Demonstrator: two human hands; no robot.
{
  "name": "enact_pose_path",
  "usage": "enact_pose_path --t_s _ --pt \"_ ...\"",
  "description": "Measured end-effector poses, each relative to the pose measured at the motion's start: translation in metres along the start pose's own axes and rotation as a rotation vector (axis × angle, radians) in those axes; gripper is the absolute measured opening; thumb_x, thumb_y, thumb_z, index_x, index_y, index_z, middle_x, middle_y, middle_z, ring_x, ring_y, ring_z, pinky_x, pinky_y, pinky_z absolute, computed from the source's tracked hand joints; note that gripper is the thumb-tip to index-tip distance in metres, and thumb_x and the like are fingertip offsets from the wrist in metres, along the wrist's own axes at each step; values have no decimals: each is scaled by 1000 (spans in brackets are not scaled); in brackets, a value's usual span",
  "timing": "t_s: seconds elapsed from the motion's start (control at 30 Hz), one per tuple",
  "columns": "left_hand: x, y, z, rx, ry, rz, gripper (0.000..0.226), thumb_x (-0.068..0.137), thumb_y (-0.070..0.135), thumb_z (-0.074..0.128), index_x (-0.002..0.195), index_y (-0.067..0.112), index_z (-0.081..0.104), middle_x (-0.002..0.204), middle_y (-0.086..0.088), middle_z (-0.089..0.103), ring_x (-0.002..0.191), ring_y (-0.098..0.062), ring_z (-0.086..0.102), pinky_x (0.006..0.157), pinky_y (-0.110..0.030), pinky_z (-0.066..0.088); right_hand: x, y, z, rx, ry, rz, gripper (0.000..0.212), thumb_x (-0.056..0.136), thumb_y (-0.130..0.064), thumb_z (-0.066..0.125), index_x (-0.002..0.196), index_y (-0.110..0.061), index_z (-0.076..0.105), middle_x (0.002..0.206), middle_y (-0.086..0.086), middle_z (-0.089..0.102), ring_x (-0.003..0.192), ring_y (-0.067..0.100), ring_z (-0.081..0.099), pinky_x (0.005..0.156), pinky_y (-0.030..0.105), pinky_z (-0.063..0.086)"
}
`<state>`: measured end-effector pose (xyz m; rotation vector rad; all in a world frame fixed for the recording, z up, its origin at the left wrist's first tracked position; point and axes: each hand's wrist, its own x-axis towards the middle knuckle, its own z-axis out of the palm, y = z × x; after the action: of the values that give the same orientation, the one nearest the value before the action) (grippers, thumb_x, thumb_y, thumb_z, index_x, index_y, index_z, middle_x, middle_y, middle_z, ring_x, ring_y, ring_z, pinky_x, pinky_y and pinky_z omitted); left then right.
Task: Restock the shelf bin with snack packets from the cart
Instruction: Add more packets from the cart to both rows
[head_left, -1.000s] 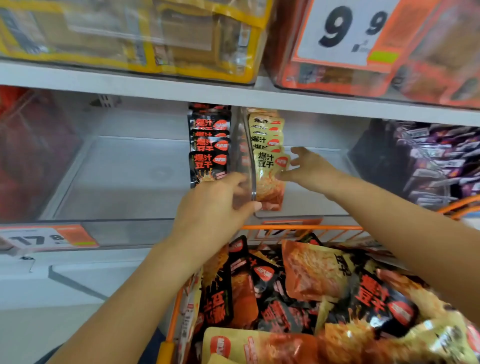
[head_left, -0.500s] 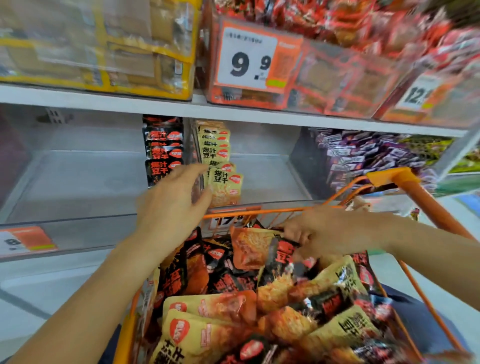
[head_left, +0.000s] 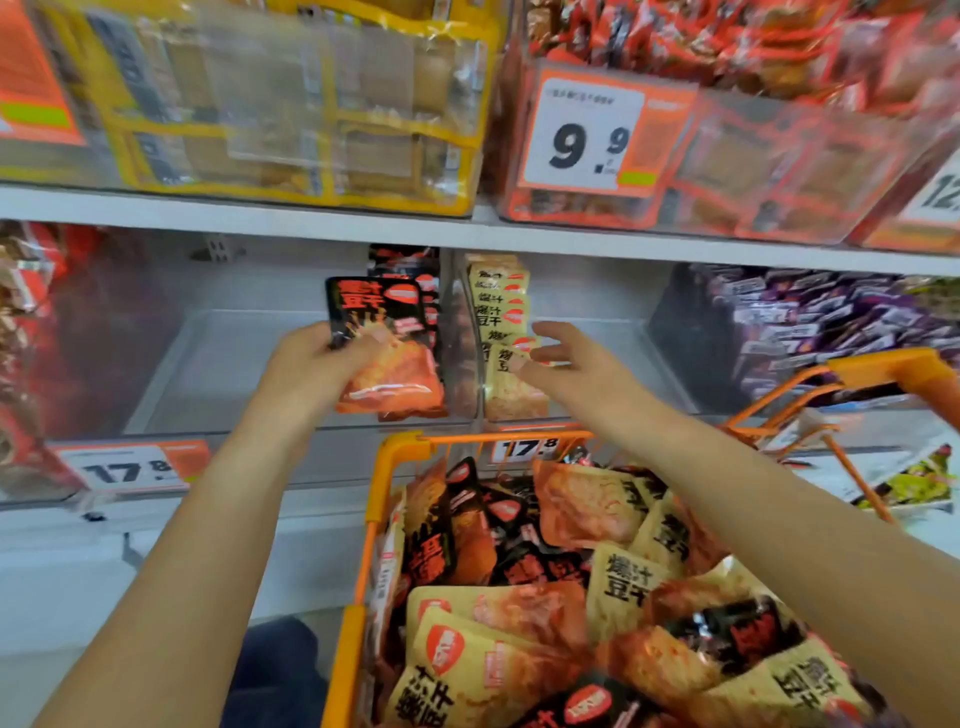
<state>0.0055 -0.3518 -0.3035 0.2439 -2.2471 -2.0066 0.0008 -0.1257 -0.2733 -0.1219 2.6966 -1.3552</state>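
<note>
**Black packet at the bin mouth**

I see my left hand (head_left: 311, 364) gripping a black packet (head_left: 382, 345) mid-frame, upright, top up, before the clear bin (head_left: 249, 364). A divider (head_left: 457, 343) separates the yellow packets (head_left: 506, 338); my right hand (head_left: 566, 364) hovers there, fingers loose. Cart (head_left: 387, 457) lower right.

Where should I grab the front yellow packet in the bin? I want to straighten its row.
Pinch the front yellow packet by its top edge, coming from above and the cart side. It stands upright at the row's front, with the divider close on its left.
</note>
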Motion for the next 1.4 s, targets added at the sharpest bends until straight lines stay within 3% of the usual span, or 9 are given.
enact_pose_path --t_s 0.07,0.17,0.5,0.7,0.87,1.03,1.13,1.27,1.4 --pt "18 -13 -11 42 97 -44 17 77 24 71 68 16 59 67 -2 60 71 -18 57 70 -30 45 10 8 22 -331 -110 -100 69 93 -42 54 151 -24 21 134 9 54 121 27 53 97 38 44" --pt "34 -29 -7 166 101 -22 12 58 27 59 63 16 57 67 -10 55 70 -20 52 68 -32 41 18 25 50 -509 -173 -172 73 96 -46 46 153 -25 5 99 9 68 89 29 65 81 41 52" --pt "76 -42 40 1041 -24 -123 22 80 19 70 73 8 52 76 -5 58 76 -23 53 63 -28 39 36 45 56 -286 -192 -143 72 90 -51 56 150 -28 23 95 2 67 80 18 65 80 33 50" --pt "61 -31 38 1237 -115 -83 41 85 51 60 89 10 59 87 -8 56 81 -24 52 64 -30 39 22 35 47 -146 -142 -120 66 88 -40 64 145 -19 39 130 5 59 118 21 55 100 34 44" --pt "-6 6 28 1026 14 259 18 94 25 54 106 18 66 103 -2 69 97 -21 62 77 -31 46 -8 30 22 104 95 -165 21 87 -13 64 104 -27 61 94 -8 64 99 13 61 97 34 48" --pt "-61 7 41 974 -750 385 41 87 -2 57 114 27 69 117 6 61 109 -11 54 97 -31 42 -45 28 10 -89 -79 -204 21 87 -24 66 109 -23 68 99 -8 69 95 5 63 88 21 47" --pt "-65 -7 56 1172 -904 434 25 86 12 66 108 24 71 130 1 52 123 -17 42 100 -34 38 -53 36 6 -104 -76 -216 14 88 -26 66 102 -27 67 91 -14 66 77 -11 58 70 7 41" --pt "-59 11 49 773 -759 352 7 85 10 67 86 16 71 107 -4 67 107 -11 55 95 -13 38 -58 54 7 211 -64 -73 12 92 -28 60 99 -23 68 86 -5 71 77 5 68 81 26 53" --pt "-66 28 47 155 -269 193 13 89 9 62 78 16 63 72 5 68 66 -1 62 64 -12 47 -61 46 6 619 -69 109 43 91 -48 46 106 -11 63 80 -1 70 68 5 69 69 18 56"
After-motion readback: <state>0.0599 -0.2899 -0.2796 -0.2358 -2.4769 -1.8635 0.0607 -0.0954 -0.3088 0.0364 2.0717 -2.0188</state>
